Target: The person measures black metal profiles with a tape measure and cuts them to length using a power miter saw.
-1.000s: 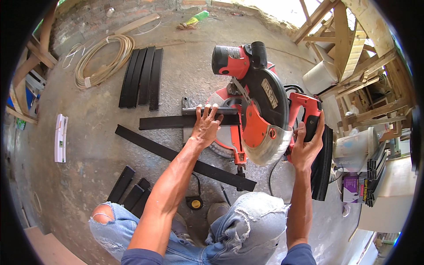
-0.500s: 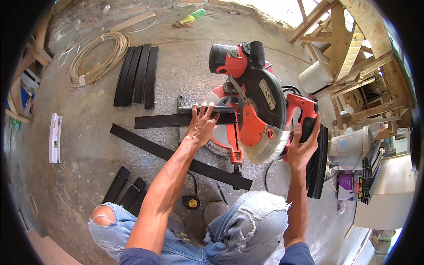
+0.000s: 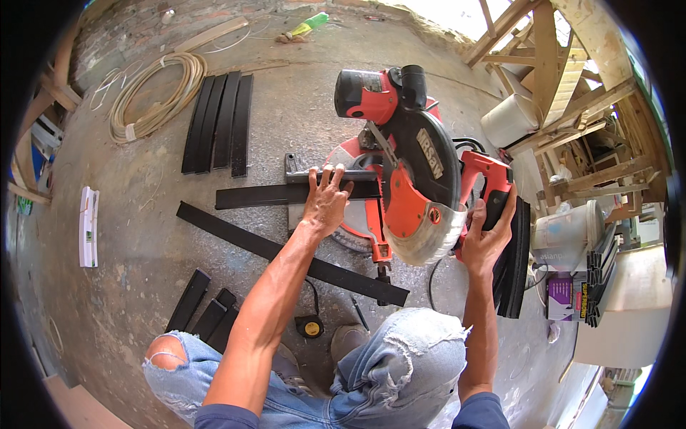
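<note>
A red and black miter saw stands on the floor in front of me, its round blade guard tilted toward my right side. My right hand is wrapped round the saw's red handle. Against the saw's metal fence lies a black strip, one end running under the blade guard. My left hand presses this strip to the fence, fingertips hooked over the fence's top and palm side on the strip. The blade itself is mostly hidden by the guard.
A long black strip lies slantwise below the saw. Several more strips rest at the upper left, near a coiled hose. A tape measure sits by my feet. Buckets and timber crowd the right.
</note>
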A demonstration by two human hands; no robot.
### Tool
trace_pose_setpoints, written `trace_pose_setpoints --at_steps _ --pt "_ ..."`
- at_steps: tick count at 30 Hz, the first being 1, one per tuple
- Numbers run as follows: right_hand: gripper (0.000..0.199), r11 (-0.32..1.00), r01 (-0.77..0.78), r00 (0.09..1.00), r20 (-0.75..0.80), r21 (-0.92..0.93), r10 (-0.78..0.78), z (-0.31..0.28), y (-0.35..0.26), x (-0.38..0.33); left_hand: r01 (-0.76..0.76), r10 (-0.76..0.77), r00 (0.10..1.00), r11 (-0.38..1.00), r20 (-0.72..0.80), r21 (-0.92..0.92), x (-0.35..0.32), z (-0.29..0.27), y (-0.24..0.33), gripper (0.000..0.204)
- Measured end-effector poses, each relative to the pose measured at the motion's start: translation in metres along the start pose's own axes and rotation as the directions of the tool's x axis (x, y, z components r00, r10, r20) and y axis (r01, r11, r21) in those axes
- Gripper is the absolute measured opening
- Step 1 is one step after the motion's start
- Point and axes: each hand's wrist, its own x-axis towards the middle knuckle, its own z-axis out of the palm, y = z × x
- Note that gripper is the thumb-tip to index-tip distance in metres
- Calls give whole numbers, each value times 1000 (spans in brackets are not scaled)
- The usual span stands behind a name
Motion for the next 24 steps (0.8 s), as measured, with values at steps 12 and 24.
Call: trace_pose_setpoints --at_steps 12,24 --pt "63 988 131 991 -11 -77 -133 1 6 4 67 -68 996 998 63 20 4 -6 5 37" --pt "55 996 -71 993 96 55 65 -9 -9 31 66 -89 979 990 184 123 17 -18 15 28"
